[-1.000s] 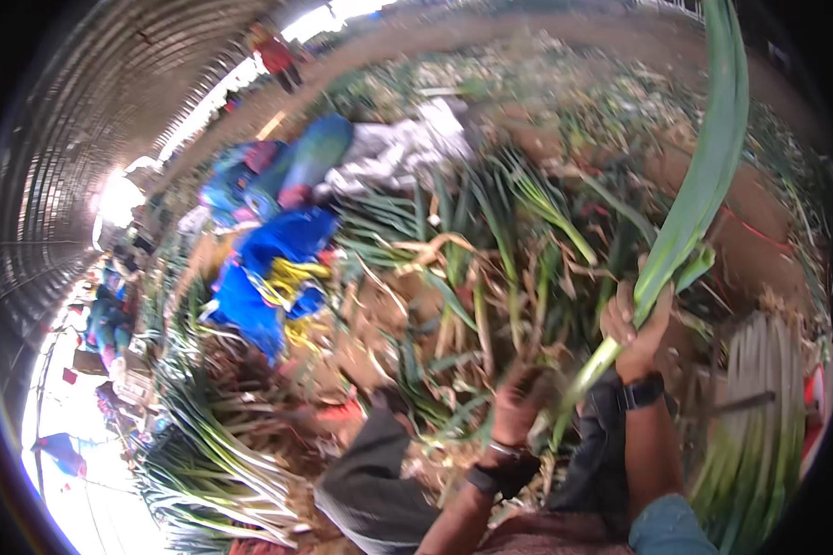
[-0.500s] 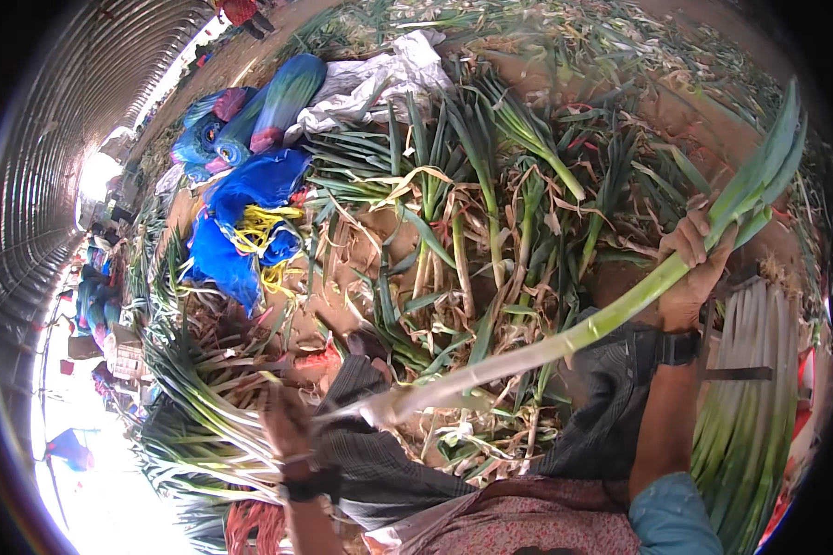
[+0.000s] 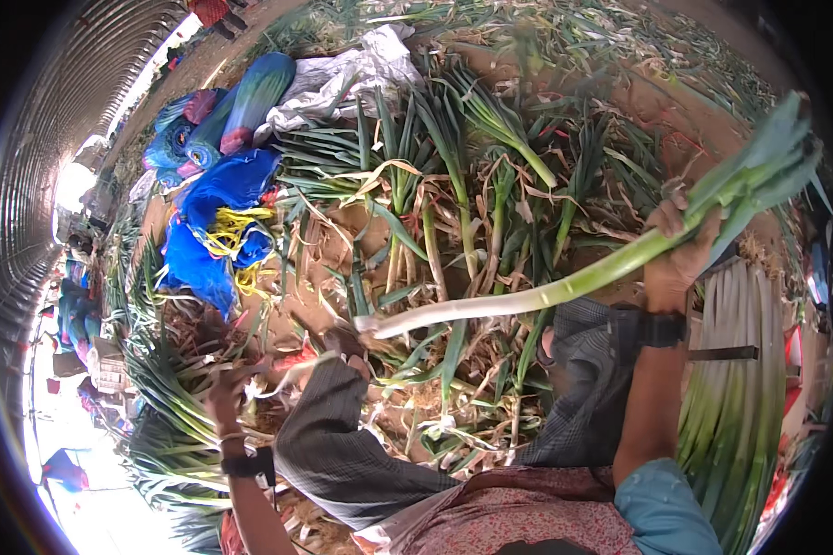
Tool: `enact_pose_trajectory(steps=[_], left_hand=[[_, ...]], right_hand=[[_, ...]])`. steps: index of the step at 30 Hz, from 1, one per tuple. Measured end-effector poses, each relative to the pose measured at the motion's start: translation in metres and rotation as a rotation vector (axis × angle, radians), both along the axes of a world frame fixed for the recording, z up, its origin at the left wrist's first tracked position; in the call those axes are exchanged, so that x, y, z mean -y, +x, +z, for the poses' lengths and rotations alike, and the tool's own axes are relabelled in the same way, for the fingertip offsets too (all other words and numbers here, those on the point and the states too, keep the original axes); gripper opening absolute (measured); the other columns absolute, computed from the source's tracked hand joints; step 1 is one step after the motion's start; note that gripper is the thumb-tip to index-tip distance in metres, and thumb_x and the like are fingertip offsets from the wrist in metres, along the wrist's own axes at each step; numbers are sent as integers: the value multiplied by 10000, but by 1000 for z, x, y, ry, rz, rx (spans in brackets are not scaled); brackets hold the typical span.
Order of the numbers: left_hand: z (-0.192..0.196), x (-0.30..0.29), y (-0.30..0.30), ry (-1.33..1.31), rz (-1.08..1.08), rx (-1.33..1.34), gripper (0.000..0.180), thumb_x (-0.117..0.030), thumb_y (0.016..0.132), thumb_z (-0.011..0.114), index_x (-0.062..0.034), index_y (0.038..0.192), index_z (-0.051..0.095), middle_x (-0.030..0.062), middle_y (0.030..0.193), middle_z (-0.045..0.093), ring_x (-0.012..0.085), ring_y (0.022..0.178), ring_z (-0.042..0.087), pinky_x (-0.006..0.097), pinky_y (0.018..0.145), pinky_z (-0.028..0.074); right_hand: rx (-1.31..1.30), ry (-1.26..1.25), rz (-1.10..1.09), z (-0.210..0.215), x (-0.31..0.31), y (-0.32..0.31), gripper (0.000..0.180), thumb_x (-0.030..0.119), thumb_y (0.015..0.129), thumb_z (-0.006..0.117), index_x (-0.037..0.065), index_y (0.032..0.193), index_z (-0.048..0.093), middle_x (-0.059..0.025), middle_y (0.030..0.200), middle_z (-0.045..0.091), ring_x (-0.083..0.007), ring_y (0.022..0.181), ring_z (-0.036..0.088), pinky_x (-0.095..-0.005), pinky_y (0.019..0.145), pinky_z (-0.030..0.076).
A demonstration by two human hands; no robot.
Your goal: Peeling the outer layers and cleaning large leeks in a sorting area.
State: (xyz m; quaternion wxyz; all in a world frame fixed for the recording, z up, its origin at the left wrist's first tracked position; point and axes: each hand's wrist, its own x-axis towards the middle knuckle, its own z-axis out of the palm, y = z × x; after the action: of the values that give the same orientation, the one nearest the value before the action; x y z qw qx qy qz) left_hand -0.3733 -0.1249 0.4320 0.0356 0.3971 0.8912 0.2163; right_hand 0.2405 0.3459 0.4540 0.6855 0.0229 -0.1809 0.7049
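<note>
My right hand [image 3: 680, 250] is closed round the upper green stalk of a long leek [image 3: 546, 294]. Its leafy top points up to the far right, and its pale root end reaches out over my left knee. Low on the left, my left hand [image 3: 227, 393] is slightly blurred. A thin pale strip of leek skin [image 3: 298, 370] trails from its fingers, apart from the leek's end. Beside and beneath that hand lies a heap of leeks [image 3: 171, 416] with white stems and green leaves.
More leeks [image 3: 463, 176] lie ahead among dry leaves. A blue plastic bag [image 3: 199, 273] with yellow strings [image 3: 236, 231], a white sack [image 3: 356, 74] and rolled net bags [image 3: 254, 92] lie far left. Pale-stemmed leeks [image 3: 740, 324] are stacked beside my right arm, near a dark bar [image 3: 724, 353].
My left hand has drawn away to the left from the leek's root end, with the pale strip trailing. The leek's root end has risen and stands farther from that hand; my right hand keeps its grip.
</note>
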Motion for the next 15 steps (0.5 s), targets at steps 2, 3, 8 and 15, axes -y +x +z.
enact_pose_trajectory(steps=[2, 3, 8, 15], left_hand=[[4, -163, 143, -141, -555, -394, 475, 77, 736, 507, -88, 1179, 545, 90, 1197, 552, 215, 1091, 530, 292, 906, 436], [16, -210, 203, 151, -334, 437, 531, 109, 695, 514, -62, 1198, 521, 118, 1248, 501, 232, 1182, 448, 323, 965, 395], [16, -284, 330, 18, -1019, 240, 509, -212, 731, 727, -65, 1179, 537, 129, 1028, 621, 224, 960, 594, 335, 862, 461], [7, -216, 238, 421, -352, 984, 261, -182, 863, 606, -24, 1070, 612, -31, 668, 567, 2, 474, 359, 183, 407, 248]], right_hand=[[143, 14, -79, -3, 1, 9, 346, 367, 870, 555, 90, 1070, 498, -68, 817, 478, -92, 593, 392, -213, 535, 333], [175, 32, -87, -7, 0, 10, 339, 362, 871, 555, 97, 1075, 501, -66, 821, 475, -91, 596, 391, -214, 536, 333], [107, 50, -10, -5, -1, 6, 347, 345, 874, 554, 78, 1088, 494, -69, 829, 461, -89, 603, 396, -209, 531, 332], [10, 43, 32, -12, -11, 27, 416, 255, 855, 575, 22, 1172, 438, -84, 873, 443, -119, 644, 412, -228, 580, 359]])
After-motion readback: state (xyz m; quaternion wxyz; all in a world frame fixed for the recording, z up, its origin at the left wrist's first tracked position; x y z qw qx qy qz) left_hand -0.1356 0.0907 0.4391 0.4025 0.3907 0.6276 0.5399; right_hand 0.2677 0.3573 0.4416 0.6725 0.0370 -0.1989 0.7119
